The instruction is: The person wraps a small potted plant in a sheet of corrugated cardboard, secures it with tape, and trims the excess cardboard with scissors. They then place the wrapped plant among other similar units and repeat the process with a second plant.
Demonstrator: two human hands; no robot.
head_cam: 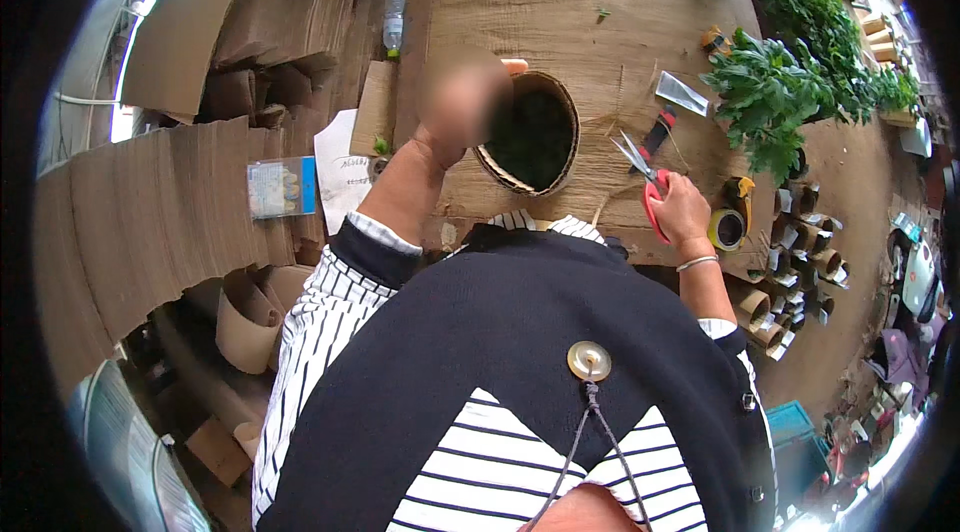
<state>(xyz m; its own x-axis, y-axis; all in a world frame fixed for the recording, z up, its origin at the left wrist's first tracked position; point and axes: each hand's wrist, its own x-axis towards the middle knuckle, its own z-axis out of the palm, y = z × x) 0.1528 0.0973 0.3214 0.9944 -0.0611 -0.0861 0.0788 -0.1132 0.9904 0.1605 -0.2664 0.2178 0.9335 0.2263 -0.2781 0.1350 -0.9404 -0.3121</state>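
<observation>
My left hand (pixel 469 101), blurred in the picture, grips the left side of a rolled corrugated cardboard sleeve (pixel 501 178). Dark green leaves (pixel 534 138) show inside the sleeve's round opening. To the right, my right hand (pixel 681 209) holds red-handled scissors (pixel 651 202) by the loops. Their blades are spread and point up and left, apart from the sleeve. Just beyond the scissors lies a red and black utility knife (pixel 661 128) on the wooden table (pixel 525 7). A clear plastic piece (pixel 681 93) rests farther back.
Leafy green cut stems (pixel 772 86) crowd the table's right side. Nearby stands a tape dispenser (pixel 731 221). Many rolled cardboard sleeves (pixel 806 262) are stacked at right. At left are flat cardboard stacks (pixel 157 194), a plastic bottle (pixel 394 22) and paper bearing writing (pixel 341 172).
</observation>
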